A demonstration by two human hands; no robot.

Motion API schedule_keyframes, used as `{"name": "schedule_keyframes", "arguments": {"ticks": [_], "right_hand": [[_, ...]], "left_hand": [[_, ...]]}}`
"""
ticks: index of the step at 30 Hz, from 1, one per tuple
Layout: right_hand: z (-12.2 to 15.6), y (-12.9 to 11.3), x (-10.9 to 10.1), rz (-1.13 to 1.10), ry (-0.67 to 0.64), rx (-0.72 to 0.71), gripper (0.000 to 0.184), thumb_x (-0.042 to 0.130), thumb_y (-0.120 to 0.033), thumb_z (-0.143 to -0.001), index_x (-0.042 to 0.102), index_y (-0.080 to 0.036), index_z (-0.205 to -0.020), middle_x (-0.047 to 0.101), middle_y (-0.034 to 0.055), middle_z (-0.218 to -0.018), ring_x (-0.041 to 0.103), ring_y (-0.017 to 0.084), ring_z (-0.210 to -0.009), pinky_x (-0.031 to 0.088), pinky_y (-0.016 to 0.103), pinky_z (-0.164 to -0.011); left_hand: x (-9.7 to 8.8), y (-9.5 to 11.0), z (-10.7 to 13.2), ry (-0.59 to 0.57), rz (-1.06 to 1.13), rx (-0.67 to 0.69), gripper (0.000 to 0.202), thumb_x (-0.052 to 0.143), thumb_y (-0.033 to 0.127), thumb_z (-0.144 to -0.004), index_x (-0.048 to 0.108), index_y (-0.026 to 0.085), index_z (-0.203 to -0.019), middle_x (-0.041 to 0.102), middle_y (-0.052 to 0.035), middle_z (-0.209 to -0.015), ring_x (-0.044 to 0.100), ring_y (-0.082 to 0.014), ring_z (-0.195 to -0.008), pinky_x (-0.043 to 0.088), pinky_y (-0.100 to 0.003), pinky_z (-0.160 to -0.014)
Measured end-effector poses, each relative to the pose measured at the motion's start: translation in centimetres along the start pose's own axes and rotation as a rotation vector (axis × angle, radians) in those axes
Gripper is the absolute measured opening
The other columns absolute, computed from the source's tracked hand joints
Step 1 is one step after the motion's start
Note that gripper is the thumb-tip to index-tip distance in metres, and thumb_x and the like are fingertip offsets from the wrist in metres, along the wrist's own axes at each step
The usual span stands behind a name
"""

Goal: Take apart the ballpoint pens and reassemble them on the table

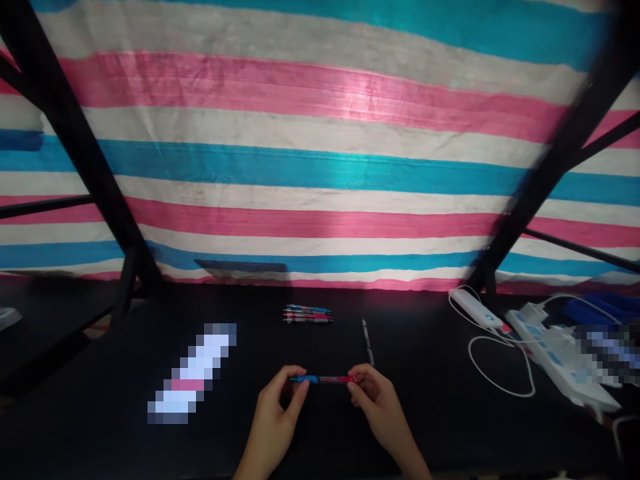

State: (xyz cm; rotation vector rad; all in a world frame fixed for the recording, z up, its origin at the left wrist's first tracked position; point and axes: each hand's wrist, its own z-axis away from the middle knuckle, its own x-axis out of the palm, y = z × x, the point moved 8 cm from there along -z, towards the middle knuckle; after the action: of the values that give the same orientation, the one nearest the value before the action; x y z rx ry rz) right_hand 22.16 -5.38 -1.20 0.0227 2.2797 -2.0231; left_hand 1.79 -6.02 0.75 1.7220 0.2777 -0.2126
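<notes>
A pen (327, 379) with a blue part at its left end and a red part at its right lies level between my two hands, above the black table. My left hand (278, 407) pinches the blue end between thumb and fingers. At the red end, my right hand (376, 404) is closed on the pen, its lower fingers curled under. Just beyond my right hand lies a grey and black pen (367, 340), pointing away from me. Farther back, several pens (307, 314) lie side by side in a small stack.
The black table (250, 440) carries a blurred-out pale oblong thing (193, 373) on the left. To the right are a white power bank (475, 307), a white power strip (560, 360) and looping white cables. Black metal bars (80, 147) slant up before a striped sheet (320, 167).
</notes>
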Motion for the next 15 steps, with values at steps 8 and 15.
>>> {"name": "schedule_keyframes", "arguments": {"ticks": [8, 15], "right_hand": [[0.1, 0.0, 0.1, 0.033, -0.011, -0.016, 0.021, 0.059, -0.036, -0.084, 0.062, -0.017, -0.094, 0.055, 0.0014, -0.073, 0.051, 0.014, -0.063, 0.04, 0.025, -0.057], [-1.6, -0.7, 0.0, -0.084, 0.004, 0.042, 0.025, 0.058, -0.04, -0.084, 0.06, -0.015, -0.081, 0.052, -0.001, -0.065, 0.046, 0.009, -0.05, 0.035, 0.022, -0.048]], "left_hand": [[-0.1, -0.2, -0.1, 0.022, 0.056, -0.02, 0.026, 0.057, 0.04, -0.083, 0.061, 0.022, -0.102, 0.067, -0.0033, -0.09, 0.063, -0.0206, -0.083, 0.047, -0.028, -0.076], [-0.9, 1.2, -2.5, -0.145, -0.012, 0.039, 0.019, 0.058, 0.035, -0.083, 0.063, 0.02, -0.094, 0.065, -0.0016, -0.082, 0.06, -0.0178, -0.075, 0.046, -0.026, -0.069]]}}
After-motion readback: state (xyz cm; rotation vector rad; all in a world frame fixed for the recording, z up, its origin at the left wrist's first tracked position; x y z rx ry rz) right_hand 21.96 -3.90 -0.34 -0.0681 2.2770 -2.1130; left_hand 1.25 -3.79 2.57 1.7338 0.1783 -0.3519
